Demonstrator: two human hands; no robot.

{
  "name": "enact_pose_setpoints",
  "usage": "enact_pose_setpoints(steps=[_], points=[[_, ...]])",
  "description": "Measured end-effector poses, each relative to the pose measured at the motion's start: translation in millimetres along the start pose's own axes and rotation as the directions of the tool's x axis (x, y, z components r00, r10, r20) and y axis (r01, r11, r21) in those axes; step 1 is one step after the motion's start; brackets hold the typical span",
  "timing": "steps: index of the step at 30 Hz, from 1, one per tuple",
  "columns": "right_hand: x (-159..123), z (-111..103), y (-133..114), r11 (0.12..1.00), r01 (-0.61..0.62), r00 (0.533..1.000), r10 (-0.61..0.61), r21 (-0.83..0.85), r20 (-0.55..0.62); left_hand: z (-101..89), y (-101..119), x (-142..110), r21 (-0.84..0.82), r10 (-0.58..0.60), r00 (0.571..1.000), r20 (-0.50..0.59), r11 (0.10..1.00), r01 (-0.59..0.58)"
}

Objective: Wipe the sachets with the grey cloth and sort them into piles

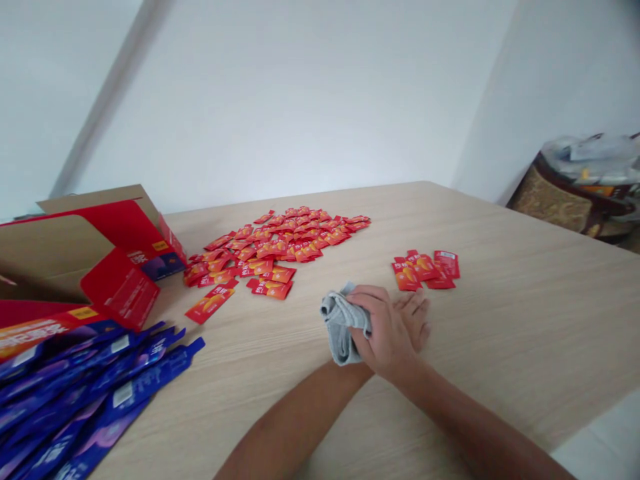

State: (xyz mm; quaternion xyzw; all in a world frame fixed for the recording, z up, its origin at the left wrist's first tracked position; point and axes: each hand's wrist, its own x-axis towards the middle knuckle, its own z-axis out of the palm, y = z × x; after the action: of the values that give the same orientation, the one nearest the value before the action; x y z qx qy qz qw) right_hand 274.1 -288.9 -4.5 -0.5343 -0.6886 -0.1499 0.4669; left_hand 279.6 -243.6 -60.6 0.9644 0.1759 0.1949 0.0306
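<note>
My right hand [383,327] grips a folded grey cloth [345,327] between thumb and fingers. It crosses over my left wrist, and the cloth hangs close against the left forearm. Partly covered by the right hand, my left hand [414,317] rests on the table with its fingers loosely apart and nothing seen in them. Just beyond its fingertips lies a small group of red and orange sachets [424,268]. A large heap of similar sachets [295,233] spreads over the table farther back.
An open red cardboard box [120,287] stands at the left on the pale wooden table [500,320]. Blue long packets [125,393] are piled in front of it. Behind is a white wall [310,100]. A patterned chair [550,200] with plastic bags stands at the right.
</note>
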Motion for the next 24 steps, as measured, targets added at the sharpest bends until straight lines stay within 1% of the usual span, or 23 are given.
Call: enact_pose_setpoints(steps=[2,4,6,8,11,13,15,18,20,22,24], points=[[-1.9,4.5,0.3,1.000,0.001,0.999,-0.002,0.028,0.053,8.6,-1.2,4.6,-0.027,0.012,1.000,0.012,1.000,-0.012],[-2.8,8.1,-0.3,0.996,0.003,0.996,-0.012,0.092,0.094,13.3,-7.2,1.9,-0.048,-0.002,0.999,0.032,0.999,0.004],[-3.6,11.6,-1.8,0.985,0.009,0.993,-0.029,0.172,0.115,14.5,-15.1,-2.3,-0.056,-0.050,0.998,0.049,0.997,0.053],[-4.4,15.2,-3.8,0.974,-0.002,0.992,-0.026,0.227,0.120,14.1,-22.5,-4.3,-0.053,-0.123,0.991,0.053,0.991,0.126],[-4.3,19.4,-8.3,0.968,-0.038,0.991,0.006,0.248,0.130,14.7,-29.6,-0.7,-0.040,-0.236,0.971,0.037,0.971,0.238],[-3.1,20.8,-12.0,0.968,-0.050,0.990,0.015,0.248,0.140,16.7,-31.7,6.8,-0.035,-0.267,0.963,0.026,0.963,0.268],[-1.8,21.4,-15.1,0.967,-0.043,0.990,0.008,0.250,0.139,18.9,-32.3,18.1,-0.040,-0.240,0.971,0.019,0.970,0.240],[-2.0,22.0,-15.6,0.966,-0.021,0.994,-0.008,0.258,0.110,19.2,-31.1,35.5,-0.053,-0.120,0.993,0.018,0.991,0.121],[-3.9,21.9,-12.2,0.968,-0.022,0.995,-0.003,0.249,0.099,17.0,-29.0,40.2,-0.052,-0.057,0.998,0.017,0.997,0.057],[-6.8,21.4,-7.0,0.973,-0.025,0.995,0.001,0.229,0.103,13.4,-28.1,35.2,-0.032,-0.045,0.999,0.015,0.998,0.045],[-10.6,20.9,-2.2,0.977,-0.026,0.994,0.003,0.213,0.109,7.8,-33.3,20.1,0.012,-0.077,0.997,0.017,0.997,0.077]])
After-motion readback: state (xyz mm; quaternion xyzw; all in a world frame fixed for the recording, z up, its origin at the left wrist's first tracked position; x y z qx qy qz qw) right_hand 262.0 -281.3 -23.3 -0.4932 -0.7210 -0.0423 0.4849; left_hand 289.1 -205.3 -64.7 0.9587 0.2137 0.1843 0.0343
